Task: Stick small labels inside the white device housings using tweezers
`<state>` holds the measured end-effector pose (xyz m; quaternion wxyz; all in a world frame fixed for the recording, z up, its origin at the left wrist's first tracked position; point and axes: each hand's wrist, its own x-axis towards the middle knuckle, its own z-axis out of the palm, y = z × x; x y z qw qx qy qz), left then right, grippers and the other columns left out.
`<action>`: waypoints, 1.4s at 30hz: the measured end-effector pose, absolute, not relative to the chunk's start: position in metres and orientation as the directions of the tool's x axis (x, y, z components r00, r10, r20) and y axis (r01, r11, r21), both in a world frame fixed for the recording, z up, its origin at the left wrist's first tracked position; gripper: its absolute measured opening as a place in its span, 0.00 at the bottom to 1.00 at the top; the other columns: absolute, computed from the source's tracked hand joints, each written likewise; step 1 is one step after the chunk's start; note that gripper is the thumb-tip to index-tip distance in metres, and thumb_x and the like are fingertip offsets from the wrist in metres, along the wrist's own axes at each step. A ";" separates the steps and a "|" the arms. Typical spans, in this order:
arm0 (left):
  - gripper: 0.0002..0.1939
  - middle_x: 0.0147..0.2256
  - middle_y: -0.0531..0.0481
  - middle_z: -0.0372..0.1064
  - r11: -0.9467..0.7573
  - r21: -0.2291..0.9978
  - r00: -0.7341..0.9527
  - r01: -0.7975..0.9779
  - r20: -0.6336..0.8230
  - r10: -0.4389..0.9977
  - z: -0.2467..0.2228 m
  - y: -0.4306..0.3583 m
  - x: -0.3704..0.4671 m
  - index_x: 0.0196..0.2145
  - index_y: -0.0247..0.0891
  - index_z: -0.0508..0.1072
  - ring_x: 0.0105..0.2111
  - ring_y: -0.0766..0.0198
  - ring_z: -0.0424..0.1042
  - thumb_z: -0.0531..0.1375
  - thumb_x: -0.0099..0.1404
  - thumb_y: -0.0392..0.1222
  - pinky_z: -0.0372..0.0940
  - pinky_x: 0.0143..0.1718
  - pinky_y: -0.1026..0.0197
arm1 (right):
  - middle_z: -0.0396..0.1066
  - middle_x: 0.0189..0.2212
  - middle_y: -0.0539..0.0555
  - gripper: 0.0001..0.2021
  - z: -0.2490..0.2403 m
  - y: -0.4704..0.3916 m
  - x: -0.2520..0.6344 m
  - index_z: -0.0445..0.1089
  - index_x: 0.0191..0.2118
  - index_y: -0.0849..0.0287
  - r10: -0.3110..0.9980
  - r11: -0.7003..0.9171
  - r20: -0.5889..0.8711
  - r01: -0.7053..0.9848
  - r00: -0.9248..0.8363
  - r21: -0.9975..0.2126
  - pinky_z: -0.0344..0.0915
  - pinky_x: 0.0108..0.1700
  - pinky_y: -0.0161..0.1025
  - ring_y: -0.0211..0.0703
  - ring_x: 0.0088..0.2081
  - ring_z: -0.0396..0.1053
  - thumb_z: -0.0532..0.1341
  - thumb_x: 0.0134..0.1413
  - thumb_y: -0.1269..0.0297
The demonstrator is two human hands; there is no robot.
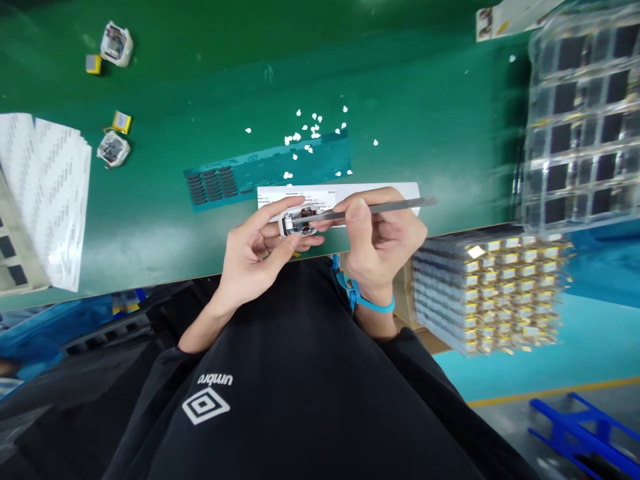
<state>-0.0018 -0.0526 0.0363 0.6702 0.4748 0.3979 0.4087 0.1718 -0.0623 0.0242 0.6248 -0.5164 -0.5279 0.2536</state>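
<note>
Fingers of my left hand [255,257] are wrapped round a small white device housing [300,221], whose open face shows a circuit board. My right hand [383,233] grips dark tweezers [395,205], their tip reaching into the housing. Whether the tip pinches anything is too small to tell. Behind the hands, a white sheet of printed labels [373,190] lies on the green table mat [425,120]. A translucent blue strip [270,167] with rows of small black pieces [213,185] lies just beyond. Small white bits [313,130] are scattered past it.
Two more open housings [117,44] with yellow battery cells [121,122] lie at the far left. Label sheets [45,193] cover the left edge. A clear compartment tray [580,127] stands right, above a stack of trays with battery cells [500,287]. A wrist strap [370,303] circles my right wrist.
</note>
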 end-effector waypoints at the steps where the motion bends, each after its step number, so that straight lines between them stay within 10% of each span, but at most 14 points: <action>1: 0.19 0.48 0.46 0.87 0.222 0.959 0.345 -0.175 -0.151 0.926 0.036 -0.053 -0.002 0.61 0.39 0.78 0.44 0.52 0.89 0.69 0.76 0.45 0.85 0.49 0.56 | 0.81 0.34 0.46 0.10 0.025 -0.063 0.172 0.79 0.41 0.54 0.863 0.336 0.394 0.221 0.316 -0.915 0.81 0.33 0.30 0.37 0.31 0.84 0.63 0.76 0.62; 15: 0.14 0.34 0.51 0.86 0.108 0.977 0.174 -0.186 -0.075 0.982 0.037 -0.057 0.010 0.49 0.39 0.82 0.31 0.55 0.88 0.68 0.76 0.52 0.86 0.35 0.57 | 0.82 0.35 0.47 0.08 0.035 -0.074 0.168 0.81 0.42 0.53 0.787 0.405 0.568 0.495 0.240 -0.769 0.80 0.35 0.37 0.39 0.33 0.82 0.63 0.73 0.68; 25: 0.14 0.40 0.49 0.87 0.104 0.967 0.233 -0.231 -0.049 0.971 0.035 -0.055 0.007 0.54 0.40 0.83 0.34 0.56 0.88 0.67 0.77 0.48 0.85 0.37 0.59 | 0.74 0.31 0.46 0.11 0.042 -0.050 0.168 0.83 0.42 0.51 0.463 0.520 0.631 0.386 0.622 -0.762 0.77 0.30 0.33 0.36 0.28 0.80 0.66 0.75 0.54; 37: 0.24 0.32 0.47 0.84 0.139 0.979 0.213 -0.150 -0.105 0.971 0.012 0.000 -0.009 0.44 0.38 0.79 0.27 0.58 0.85 0.72 0.68 0.63 0.78 0.30 0.61 | 0.83 0.36 0.52 0.10 -0.023 -0.074 0.198 0.81 0.48 0.55 0.588 0.384 0.532 0.369 0.609 -0.846 0.77 0.26 0.39 0.44 0.29 0.81 0.65 0.73 0.57; 42: 0.14 0.31 0.48 0.83 0.201 0.976 0.010 -0.087 -0.201 0.980 0.002 0.116 -0.041 0.45 0.40 0.73 0.28 0.60 0.83 0.71 0.71 0.49 0.77 0.34 0.58 | 0.85 0.37 0.57 0.14 -0.046 -0.084 0.199 0.84 0.43 0.57 0.774 0.246 0.459 0.461 0.436 -0.853 0.81 0.37 0.44 0.48 0.35 0.84 0.61 0.75 0.60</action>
